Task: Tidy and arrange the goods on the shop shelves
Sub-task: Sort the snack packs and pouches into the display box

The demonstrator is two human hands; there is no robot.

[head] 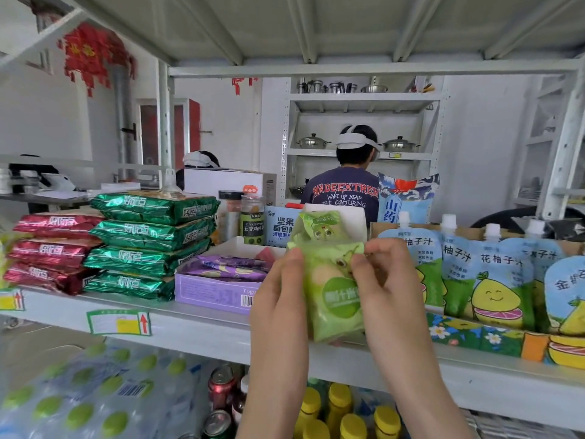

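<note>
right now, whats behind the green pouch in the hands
Another green pouch of the same kind, against a white box. The held pouch covers its lower half.

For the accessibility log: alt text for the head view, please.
Left hand and right hand hold a green pouch upright at the front edge of the shelf, the right pinching its top. Purple box on its left, blue juice pouches on its right.
</note>
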